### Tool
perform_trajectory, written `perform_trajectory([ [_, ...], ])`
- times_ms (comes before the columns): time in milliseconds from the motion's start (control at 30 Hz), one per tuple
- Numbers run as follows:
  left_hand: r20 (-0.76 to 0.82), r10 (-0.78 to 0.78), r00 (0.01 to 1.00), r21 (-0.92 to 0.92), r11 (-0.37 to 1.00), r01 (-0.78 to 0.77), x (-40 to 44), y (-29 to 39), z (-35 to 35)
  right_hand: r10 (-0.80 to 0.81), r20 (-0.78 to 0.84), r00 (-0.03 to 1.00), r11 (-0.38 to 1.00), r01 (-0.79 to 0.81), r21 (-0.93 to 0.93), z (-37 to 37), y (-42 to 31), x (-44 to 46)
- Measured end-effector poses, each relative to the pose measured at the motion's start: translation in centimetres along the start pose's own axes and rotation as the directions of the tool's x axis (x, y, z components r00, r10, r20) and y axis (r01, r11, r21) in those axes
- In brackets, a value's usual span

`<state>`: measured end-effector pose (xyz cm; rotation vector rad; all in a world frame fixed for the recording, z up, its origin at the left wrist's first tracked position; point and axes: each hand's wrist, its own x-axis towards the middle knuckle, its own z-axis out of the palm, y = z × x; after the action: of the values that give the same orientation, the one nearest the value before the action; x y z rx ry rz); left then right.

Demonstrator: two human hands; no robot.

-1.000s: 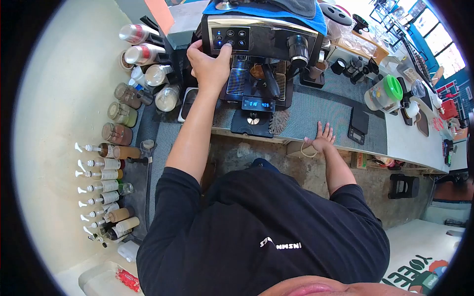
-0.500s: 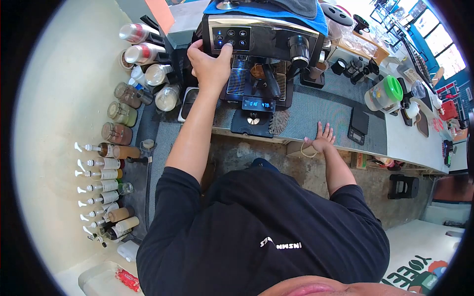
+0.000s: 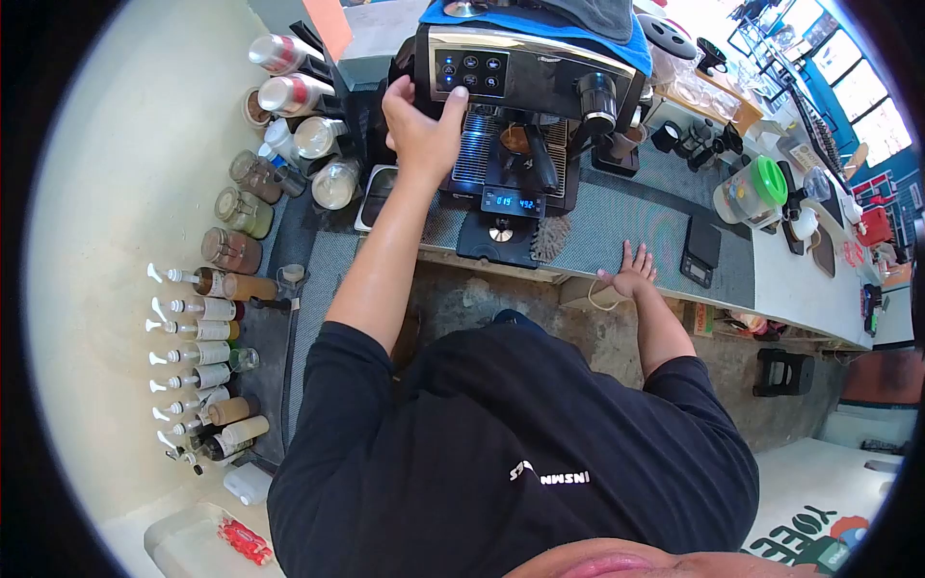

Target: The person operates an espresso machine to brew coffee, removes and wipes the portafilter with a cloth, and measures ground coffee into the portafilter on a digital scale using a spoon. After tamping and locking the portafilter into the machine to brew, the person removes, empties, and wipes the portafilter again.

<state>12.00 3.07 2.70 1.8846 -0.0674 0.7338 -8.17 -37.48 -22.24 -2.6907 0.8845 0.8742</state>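
At the front of the espresso machine (image 3: 540, 72), my left hand (image 3: 424, 135) has its thumb raised just below the button panel (image 3: 470, 73). The other fingers of that hand are by the machine's left side, apart from the thumb, and nothing is held. A cup with brown liquid (image 3: 515, 141) is under the spout, partly hidden by the black portafilter handle (image 3: 542, 166). In front of the cup, a scale display (image 3: 512, 201) glows blue with digits. My right hand (image 3: 633, 274) lies on the counter edge with its fingers spread, holding nothing.
Beside my right hand is a black scale (image 3: 700, 250); a round brush (image 3: 551, 238) lies nearer the machine. A green-lidded tub (image 3: 752, 191) stands farther right. Jars (image 3: 243, 211) and several pump bottles (image 3: 207, 329) line the left wall. A black stool (image 3: 783, 372) is on the floor.
My left thumb has dropped slightly from the lower buttons. The scale's digits have risen, and the view has shifted a little. My right hand stays on the counter edge.
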Motion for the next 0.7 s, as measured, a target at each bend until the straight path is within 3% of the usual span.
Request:
perform_trajectory([
  [100,-0.007,0.056,0.998,-0.138,0.989,-0.056,-3.5,-3.3,-0.9,0.003,-0.052,0.999,1.000,-0.002,0.020,-0.3,-0.4,-1.4],
  [233,0.248,-0.221,0.943,-0.245,0.928,0.281,-8.4,-8.8,-2.0,-0.062,-0.321,0.945,0.976,0.124,0.177,0.5,-1.7,-1.4],
  [267,0.254,-0.277,0.927,-0.268,0.900,0.343,-9.6,-9.4,-1.9,-0.144,-0.655,0.742,0.891,0.385,0.240,2.6,-2.1,0.0],
  [367,0.401,-0.371,0.838,-0.116,0.887,0.448,-11.5,-10.0,-2.3,-0.149,-0.600,0.786,0.529,0.576,0.623,-1.4,-8.0,-6.4],
  [467,0.444,-0.374,0.814,-0.094,0.884,0.457,-11.4,-9.3,-1.4,-0.246,-0.616,0.748,0.242,0.663,0.708,-1.6,-11.9,-6.3],
  [533,0.461,-0.371,0.806,-0.109,0.878,0.466,-11.2,-8.7,-0.5,-0.293,-0.520,0.802,0.111,0.569,0.815,-2.4,-14.0,-6.7],
  [600,0.478,-0.363,0.800,-0.079,0.889,0.450,-10.7,-8.1,0.4,-0.397,-0.413,0.819,0.038,0.465,0.885,-3.5,-15.3,-6.6],
  [700,0.504,-0.354,0.788,-0.014,0.909,0.417,-10.3,-7.3,1.9,-0.524,-0.243,0.816,0.067,0.324,0.944,-4.7,-16.3,-6.7],
])
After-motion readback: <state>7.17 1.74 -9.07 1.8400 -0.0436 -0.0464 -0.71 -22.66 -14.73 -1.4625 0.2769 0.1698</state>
